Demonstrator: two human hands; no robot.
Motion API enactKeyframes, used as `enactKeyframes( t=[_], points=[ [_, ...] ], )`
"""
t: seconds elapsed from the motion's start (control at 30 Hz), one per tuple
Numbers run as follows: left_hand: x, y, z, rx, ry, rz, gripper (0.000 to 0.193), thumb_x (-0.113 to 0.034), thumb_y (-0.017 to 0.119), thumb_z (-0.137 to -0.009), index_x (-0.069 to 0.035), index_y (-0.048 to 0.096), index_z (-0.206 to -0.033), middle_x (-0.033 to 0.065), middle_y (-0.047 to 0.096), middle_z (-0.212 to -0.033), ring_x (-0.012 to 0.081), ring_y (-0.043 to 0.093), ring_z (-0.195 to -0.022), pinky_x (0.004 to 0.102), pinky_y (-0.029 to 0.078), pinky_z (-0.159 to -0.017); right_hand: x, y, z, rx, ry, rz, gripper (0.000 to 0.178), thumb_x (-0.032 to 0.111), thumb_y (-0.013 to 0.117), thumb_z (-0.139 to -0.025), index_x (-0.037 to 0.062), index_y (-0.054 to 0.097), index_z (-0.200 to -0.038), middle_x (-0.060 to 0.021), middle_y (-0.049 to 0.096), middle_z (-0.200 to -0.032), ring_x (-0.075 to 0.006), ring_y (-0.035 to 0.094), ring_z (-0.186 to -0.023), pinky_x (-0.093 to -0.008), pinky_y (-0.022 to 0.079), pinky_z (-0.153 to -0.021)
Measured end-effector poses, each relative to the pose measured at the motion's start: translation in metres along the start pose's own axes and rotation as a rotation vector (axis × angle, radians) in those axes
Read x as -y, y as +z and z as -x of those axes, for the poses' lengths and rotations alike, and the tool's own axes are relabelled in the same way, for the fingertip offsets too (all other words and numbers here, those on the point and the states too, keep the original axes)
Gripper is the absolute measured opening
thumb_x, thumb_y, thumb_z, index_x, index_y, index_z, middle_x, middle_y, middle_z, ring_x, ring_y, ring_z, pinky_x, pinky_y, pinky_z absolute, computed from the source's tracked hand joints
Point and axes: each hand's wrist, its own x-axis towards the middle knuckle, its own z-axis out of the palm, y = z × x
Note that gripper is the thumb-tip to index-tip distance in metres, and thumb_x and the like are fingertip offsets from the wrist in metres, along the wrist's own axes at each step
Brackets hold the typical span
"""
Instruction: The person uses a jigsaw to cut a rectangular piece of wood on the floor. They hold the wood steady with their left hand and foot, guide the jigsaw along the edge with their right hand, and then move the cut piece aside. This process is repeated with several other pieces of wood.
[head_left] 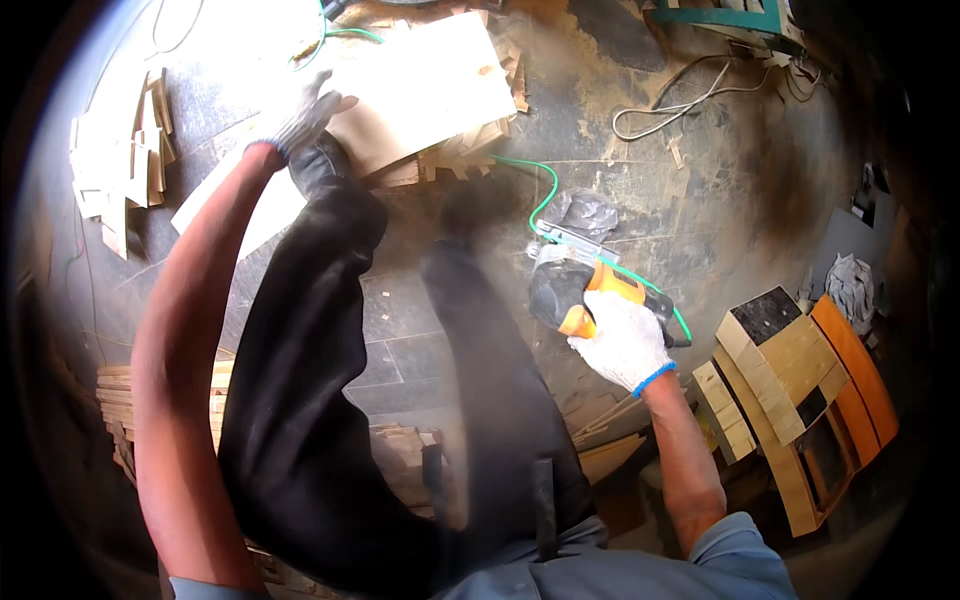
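Note:
My right hand (628, 340), in a white knit glove with a blue cuff, is wrapped round an orange-and-black power tool (558, 290). Its flat metal base plate on the far side makes it look like a jigsaw. A green cord (548, 185) runs along it. My left hand (305, 118), gloved as well, is at the near left edge of a pale wooden board (425, 90). Its fingers are stretched out and apart, with nothing gripped; whether they touch the board I cannot tell. Strong light washes out the board's left part.
My shoe (322, 165) is beside the board's near edge. Wood offcuts (150, 150) are piled at the left. Crumpled plastic (585, 212) lies beyond the tool. A pale cable (665, 110) loops across the dusty floor. Stacked wooden pieces (790, 370) stand at the right.

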Motion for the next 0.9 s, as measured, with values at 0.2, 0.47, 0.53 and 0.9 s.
enactKeyframes(
  t=[0.2, 0.47, 0.53, 0.9],
  points=[
    [-0.044, 0.052, -0.063, 0.061, -0.087, -0.026, 0.047, -0.049, 0.059, -0.099, -0.009, 0.066, -0.121, 0.0147, 0.07, -0.108, 0.0298, 0.067, -0.1, 0.0429, 0.053, -0.089, -0.041, 0.018, 0.026, -0.035, 0.19, -0.602, 0.042, 0.027, 0.079, -0.084, 0.0017, 0.066, -0.114, -0.0192, 0.074, -0.103, -0.036, 0.071, -0.098, -0.044, 0.055, -0.086],
    [-0.067, 0.031, -0.039, 0.213, -0.027, 0.113, 0.054, -0.037, 0.058, -0.104, -0.008, 0.05, -0.149, 0.0165, 0.068, -0.124, 0.0276, 0.07, -0.105, 0.0407, 0.055, -0.097, -0.036, 0.028, 0.054, -0.114, 0.207, -0.927, 0.04, 0.009, 0.083, -0.079, -0.0014, 0.065, -0.113, -0.0094, 0.073, -0.101, -0.0164, 0.067, -0.094, -0.0345, 0.054, -0.086],
    [-0.112, 0.049, -0.023, 0.221, 0.149, 0.132, 0.053, -0.028, 0.06, -0.103, -0.011, 0.048, -0.152, 0.0192, 0.061, -0.137, 0.0322, 0.064, -0.12, 0.0422, 0.051, -0.104, -0.029, 0.019, 0.061, -0.133, 0.208, -0.896, 0.041, 0.007, 0.084, -0.078, -0.0022, 0.065, -0.113, -0.0093, 0.074, -0.104, -0.0159, 0.068, -0.096, -0.0338, 0.054, -0.086],
    [-0.197, 0.044, 0.023, 0.716, 0.602, 0.279, 0.021, -0.018, 0.068, -0.096, -0.005, 0.071, -0.113, 0.0153, 0.07, -0.105, 0.0338, 0.068, -0.098, 0.0434, 0.053, -0.087, 0.013, -0.01, 0.066, -0.117, 0.112, -0.981, 0.04, 0.005, 0.085, -0.075, -0.0034, 0.067, -0.109, -0.0107, 0.074, -0.1, -0.0171, 0.07, -0.093, -0.0354, 0.056, -0.083]
  ],
)
